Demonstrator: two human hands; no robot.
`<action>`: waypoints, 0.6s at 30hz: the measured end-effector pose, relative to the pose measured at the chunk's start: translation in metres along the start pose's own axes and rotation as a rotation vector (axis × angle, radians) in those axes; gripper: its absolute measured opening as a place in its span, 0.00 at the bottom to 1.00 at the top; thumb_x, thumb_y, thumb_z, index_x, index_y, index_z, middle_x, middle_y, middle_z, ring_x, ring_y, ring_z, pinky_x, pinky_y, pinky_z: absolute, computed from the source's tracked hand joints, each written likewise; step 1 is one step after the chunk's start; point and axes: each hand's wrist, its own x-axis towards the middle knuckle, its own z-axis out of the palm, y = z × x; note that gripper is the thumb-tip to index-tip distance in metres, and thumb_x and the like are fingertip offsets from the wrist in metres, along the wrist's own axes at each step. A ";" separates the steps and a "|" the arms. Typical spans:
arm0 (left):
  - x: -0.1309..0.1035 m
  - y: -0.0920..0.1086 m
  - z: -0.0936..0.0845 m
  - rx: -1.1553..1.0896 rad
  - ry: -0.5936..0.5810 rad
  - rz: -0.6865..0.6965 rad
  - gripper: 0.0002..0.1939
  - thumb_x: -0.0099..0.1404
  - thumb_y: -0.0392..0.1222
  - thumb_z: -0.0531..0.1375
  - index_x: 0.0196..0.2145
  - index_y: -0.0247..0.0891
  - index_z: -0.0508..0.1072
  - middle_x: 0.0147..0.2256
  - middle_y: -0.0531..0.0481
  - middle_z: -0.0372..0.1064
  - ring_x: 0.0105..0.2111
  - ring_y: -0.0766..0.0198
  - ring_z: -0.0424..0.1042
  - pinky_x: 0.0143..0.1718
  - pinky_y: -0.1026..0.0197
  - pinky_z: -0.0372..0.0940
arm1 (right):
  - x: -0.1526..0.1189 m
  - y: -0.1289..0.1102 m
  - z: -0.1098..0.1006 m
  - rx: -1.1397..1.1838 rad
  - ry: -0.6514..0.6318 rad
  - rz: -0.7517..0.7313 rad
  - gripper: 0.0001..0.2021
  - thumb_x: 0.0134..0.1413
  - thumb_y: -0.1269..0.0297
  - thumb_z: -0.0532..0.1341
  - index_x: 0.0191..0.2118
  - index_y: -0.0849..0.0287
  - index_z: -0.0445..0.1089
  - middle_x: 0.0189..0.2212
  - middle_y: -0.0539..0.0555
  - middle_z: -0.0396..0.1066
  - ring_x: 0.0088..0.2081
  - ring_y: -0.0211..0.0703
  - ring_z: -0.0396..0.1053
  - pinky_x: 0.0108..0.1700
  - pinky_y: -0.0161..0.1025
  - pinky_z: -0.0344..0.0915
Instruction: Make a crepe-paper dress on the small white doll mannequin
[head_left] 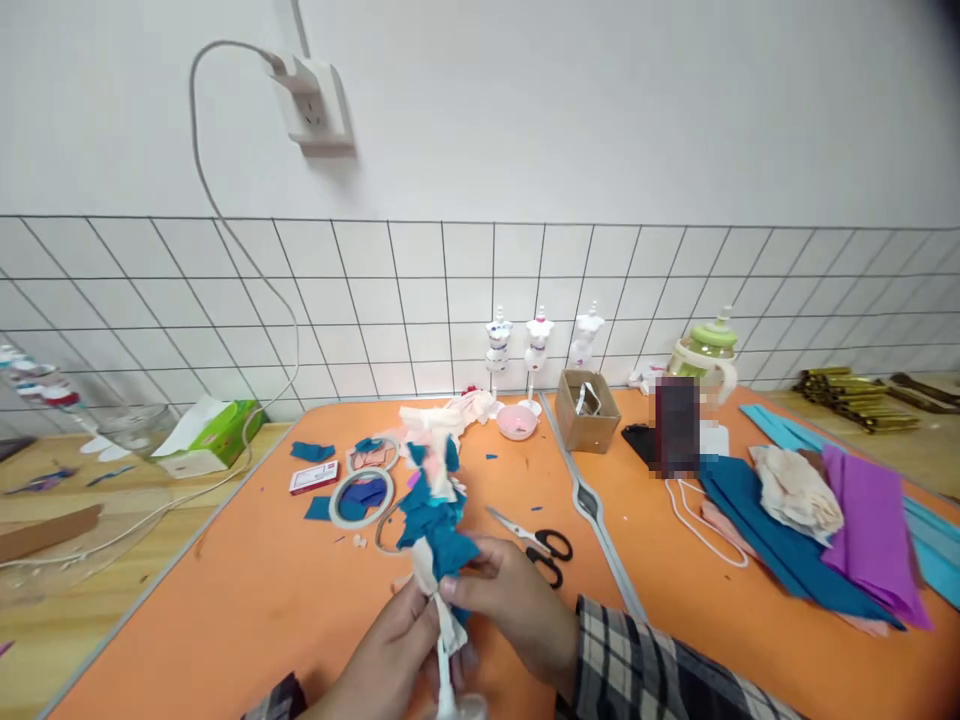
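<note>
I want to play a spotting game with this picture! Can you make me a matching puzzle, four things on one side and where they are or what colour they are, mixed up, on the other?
Things:
1. Scissors
2. Small bowl
3. Jug
4. Pale strip

Clues:
A. Has a green lid
B. Between the left hand and the right hand
C. Has black handles and lies on the orange mat
D. Is pink

Right pairs: 1-C, 2-D, 3-A, 4-B
</note>
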 end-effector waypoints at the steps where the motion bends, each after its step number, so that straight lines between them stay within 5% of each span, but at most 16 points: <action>1: -0.009 0.001 0.004 0.010 -0.020 -0.030 0.33 0.57 0.75 0.53 0.38 0.42 0.74 0.25 0.47 0.74 0.20 0.58 0.70 0.23 0.58 0.66 | -0.005 0.007 0.003 0.090 -0.032 0.078 0.18 0.43 0.49 0.71 0.34 0.59 0.77 0.33 0.54 0.73 0.32 0.43 0.69 0.38 0.40 0.66; 4: -0.025 0.010 0.012 0.147 -0.023 -0.025 0.28 0.61 0.70 0.53 0.39 0.43 0.75 0.27 0.47 0.75 0.23 0.58 0.72 0.26 0.59 0.67 | -0.016 0.021 0.007 0.225 -0.029 0.199 0.18 0.40 0.51 0.73 0.32 0.61 0.77 0.27 0.51 0.72 0.30 0.39 0.68 0.40 0.38 0.65; 7: -0.037 0.029 -0.004 0.422 -0.127 -0.025 0.16 0.59 0.58 0.62 0.31 0.44 0.77 0.26 0.49 0.75 0.25 0.58 0.71 0.27 0.61 0.67 | -0.024 0.029 0.003 0.194 0.023 0.250 0.17 0.37 0.54 0.74 0.29 0.61 0.76 0.26 0.50 0.72 0.30 0.38 0.67 0.39 0.37 0.63; 10: -0.042 0.051 -0.046 0.459 -0.517 -0.224 0.10 0.54 0.52 0.67 0.23 0.44 0.78 0.19 0.51 0.72 0.19 0.59 0.69 0.18 0.62 0.62 | -0.034 0.031 -0.002 0.014 -0.014 0.263 0.13 0.39 0.58 0.71 0.29 0.61 0.75 0.25 0.49 0.70 0.28 0.37 0.65 0.35 0.36 0.62; 12: -0.038 0.060 -0.073 0.296 -0.325 -0.285 0.13 0.57 0.55 0.65 0.31 0.44 0.80 0.24 0.48 0.76 0.22 0.57 0.73 0.18 0.63 0.64 | -0.041 0.027 -0.002 -0.188 -0.049 0.223 0.07 0.43 0.63 0.67 0.29 0.60 0.74 0.25 0.49 0.70 0.29 0.39 0.65 0.34 0.36 0.61; 14: -0.029 0.061 -0.086 0.091 -0.088 -0.285 0.27 0.55 0.60 0.66 0.48 0.44 0.78 0.37 0.41 0.79 0.36 0.50 0.78 0.28 0.57 0.71 | -0.046 0.021 0.002 -0.406 -0.043 0.153 0.03 0.44 0.67 0.65 0.27 0.60 0.73 0.26 0.49 0.68 0.31 0.39 0.64 0.34 0.35 0.60; 16: -0.020 0.056 -0.083 -0.112 -0.056 -0.266 0.32 0.54 0.65 0.65 0.50 0.42 0.77 0.42 0.38 0.78 0.41 0.48 0.77 0.38 0.52 0.72 | -0.049 0.016 0.007 -0.571 -0.049 0.092 0.02 0.43 0.69 0.64 0.24 0.60 0.72 0.27 0.50 0.68 0.32 0.40 0.65 0.34 0.35 0.60; 18: -0.014 0.048 -0.069 -0.240 -0.106 -0.180 0.25 0.56 0.62 0.65 0.43 0.40 0.78 0.40 0.42 0.77 0.40 0.54 0.76 0.42 0.55 0.71 | -0.051 0.015 0.013 -0.683 -0.085 0.050 0.02 0.43 0.69 0.65 0.24 0.60 0.72 0.29 0.50 0.68 0.32 0.39 0.66 0.33 0.34 0.59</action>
